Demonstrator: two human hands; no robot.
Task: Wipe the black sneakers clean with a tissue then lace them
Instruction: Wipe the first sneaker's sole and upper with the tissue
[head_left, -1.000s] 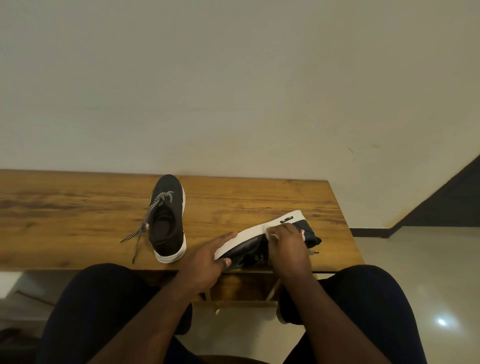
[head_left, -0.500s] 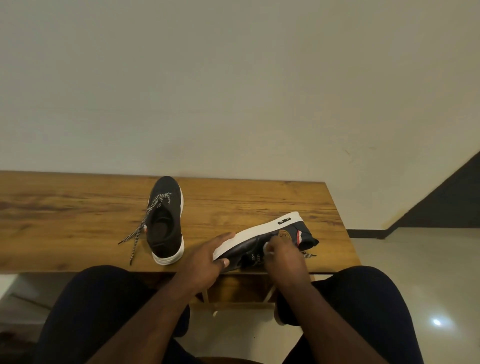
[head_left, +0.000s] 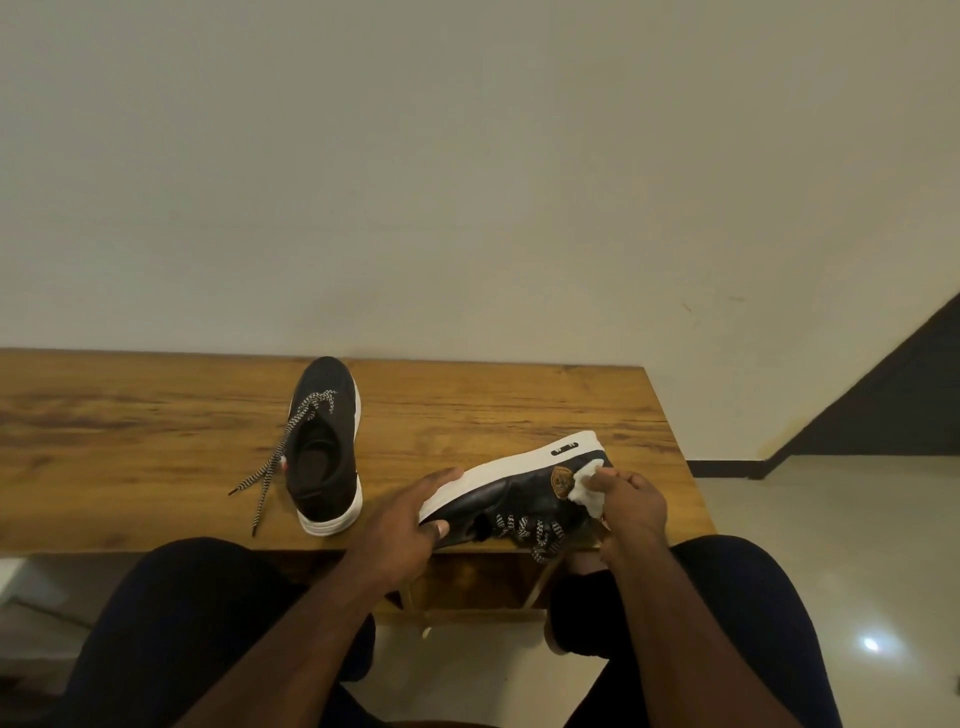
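Left hand (head_left: 400, 525): you grip the toe end of the tipped sneaker (head_left: 514, 493), fingers over its white sole and thumb under the upper, pinning it on its side at the near edge of the wooden table (head_left: 156, 415).
Right hand (head_left: 631, 501): your fingers pinch a crumpled tissue (head_left: 584, 488) against the black heel side, just beside the gold badge.
Change: a second ago the tissue sat on the white sole; it has since slid down and toward the heel, uncovering the badge.
Meaning: wiping is probably moving from sole to upper (lacing not yet begun).
Second sneaker (head_left: 324, 447): upright, well apart to the left, its lace (head_left: 280, 457) trailing loose on the table.
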